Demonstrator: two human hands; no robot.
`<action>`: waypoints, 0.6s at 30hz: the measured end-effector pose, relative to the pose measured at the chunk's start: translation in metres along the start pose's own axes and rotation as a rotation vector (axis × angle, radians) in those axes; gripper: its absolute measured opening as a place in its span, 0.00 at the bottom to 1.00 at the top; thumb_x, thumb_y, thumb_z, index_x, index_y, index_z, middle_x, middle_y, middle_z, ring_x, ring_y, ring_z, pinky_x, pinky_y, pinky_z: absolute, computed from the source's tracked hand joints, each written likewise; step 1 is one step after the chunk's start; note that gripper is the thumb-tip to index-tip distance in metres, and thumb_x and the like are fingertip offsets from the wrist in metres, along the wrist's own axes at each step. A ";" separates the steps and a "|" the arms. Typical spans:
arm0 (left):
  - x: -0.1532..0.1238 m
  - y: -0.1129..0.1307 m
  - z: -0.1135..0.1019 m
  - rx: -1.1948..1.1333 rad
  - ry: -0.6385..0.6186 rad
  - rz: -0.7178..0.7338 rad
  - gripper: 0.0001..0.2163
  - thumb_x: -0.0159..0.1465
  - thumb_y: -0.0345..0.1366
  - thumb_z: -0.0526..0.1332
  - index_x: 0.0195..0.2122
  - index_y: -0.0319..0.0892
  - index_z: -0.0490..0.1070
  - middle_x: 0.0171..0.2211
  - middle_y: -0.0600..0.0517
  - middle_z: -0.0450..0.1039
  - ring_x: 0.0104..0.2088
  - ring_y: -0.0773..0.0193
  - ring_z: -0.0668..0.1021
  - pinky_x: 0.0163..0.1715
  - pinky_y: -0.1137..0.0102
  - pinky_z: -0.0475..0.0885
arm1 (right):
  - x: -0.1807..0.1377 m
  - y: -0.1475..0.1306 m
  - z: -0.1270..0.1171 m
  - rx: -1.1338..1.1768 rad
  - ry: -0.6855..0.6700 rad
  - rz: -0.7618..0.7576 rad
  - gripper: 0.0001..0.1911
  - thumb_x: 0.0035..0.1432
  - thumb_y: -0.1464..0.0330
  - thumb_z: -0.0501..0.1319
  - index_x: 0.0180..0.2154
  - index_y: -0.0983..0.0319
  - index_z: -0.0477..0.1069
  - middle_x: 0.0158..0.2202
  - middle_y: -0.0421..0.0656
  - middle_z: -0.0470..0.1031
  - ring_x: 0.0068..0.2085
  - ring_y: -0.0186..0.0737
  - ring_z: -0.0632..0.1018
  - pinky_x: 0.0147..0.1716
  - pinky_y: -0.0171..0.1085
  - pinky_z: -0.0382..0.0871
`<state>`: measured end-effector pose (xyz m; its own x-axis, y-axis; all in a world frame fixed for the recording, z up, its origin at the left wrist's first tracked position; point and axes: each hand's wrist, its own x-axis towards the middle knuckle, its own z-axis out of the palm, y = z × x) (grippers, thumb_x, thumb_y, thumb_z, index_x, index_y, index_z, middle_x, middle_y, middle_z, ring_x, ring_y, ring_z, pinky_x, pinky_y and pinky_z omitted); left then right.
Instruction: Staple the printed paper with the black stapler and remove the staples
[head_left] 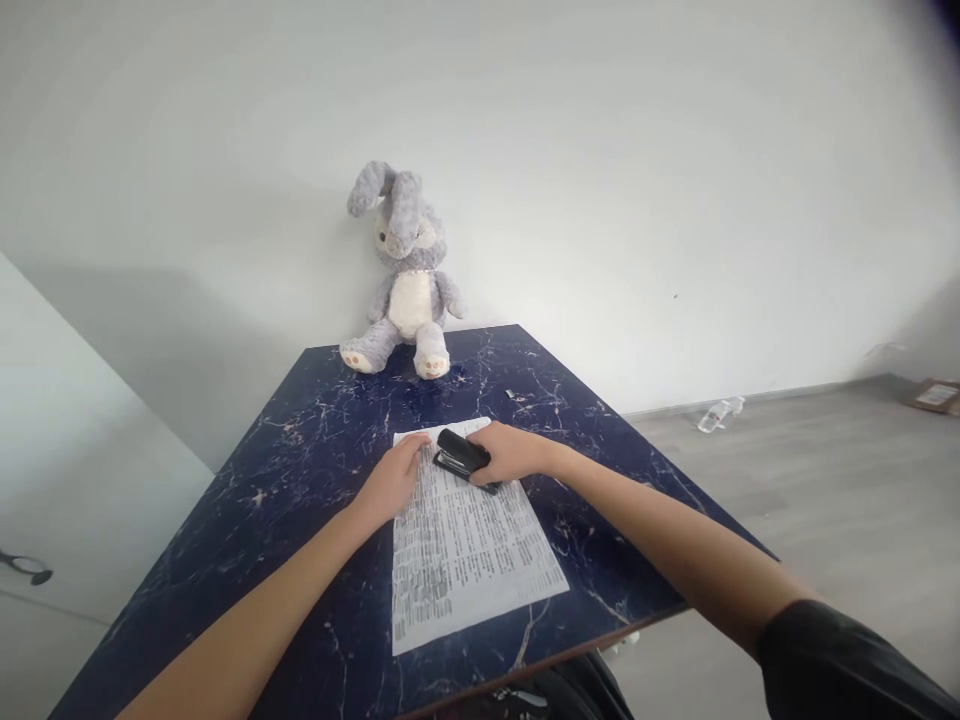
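Observation:
A printed sheet of paper (480,560), covered in dense dark text, lies on the dark blue marble-patterned table (322,440). My left hand (394,478) grips the sheet at its upper left edge, fingertips near the top. In my right hand (510,452) is a black stapler (461,452), held over the upper part of the sheet. Its jaws point left toward my left fingers and stand apart, with a bit of metal showing between them. Whether paper sits between the jaws I cannot tell.
A grey plush rabbit (409,290) sits at the table's far end against the white wall. A small item (510,394) lies on the table beyond the sheet. On the floor at right are a clear plastic bottle (716,414) and a cardboard box (937,396).

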<state>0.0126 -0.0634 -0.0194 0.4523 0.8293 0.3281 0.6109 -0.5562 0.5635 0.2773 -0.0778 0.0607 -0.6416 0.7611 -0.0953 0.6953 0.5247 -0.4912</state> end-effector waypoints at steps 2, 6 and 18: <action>-0.001 -0.003 -0.002 -0.005 0.063 -0.045 0.19 0.71 0.31 0.49 0.57 0.44 0.75 0.60 0.42 0.76 0.62 0.48 0.77 0.66 0.49 0.67 | 0.005 0.006 0.005 0.031 0.038 -0.062 0.16 0.56 0.58 0.70 0.34 0.63 0.71 0.30 0.39 0.74 0.29 0.36 0.72 0.28 0.34 0.60; -0.006 -0.001 -0.005 -0.001 0.092 -0.080 0.19 0.69 0.30 0.50 0.54 0.44 0.76 0.58 0.42 0.78 0.59 0.46 0.78 0.63 0.49 0.70 | -0.002 0.023 0.005 0.247 -0.052 -0.189 0.25 0.57 0.51 0.71 0.45 0.63 0.74 0.40 0.43 0.77 0.36 0.39 0.75 0.34 0.35 0.68; 0.004 -0.001 -0.001 -0.684 0.305 -0.311 0.23 0.69 0.57 0.57 0.47 0.41 0.78 0.55 0.38 0.80 0.59 0.46 0.80 0.62 0.52 0.73 | 0.002 0.036 0.011 0.765 -0.248 -0.087 0.22 0.45 0.60 0.75 0.41 0.66 0.78 0.28 0.38 0.73 0.29 0.34 0.72 0.27 0.33 0.69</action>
<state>0.0136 -0.0599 -0.0180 0.0696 0.9737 0.2168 0.1018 -0.2232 0.9694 0.2975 -0.0621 0.0331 -0.7986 0.5759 -0.1747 0.2831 0.1033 -0.9535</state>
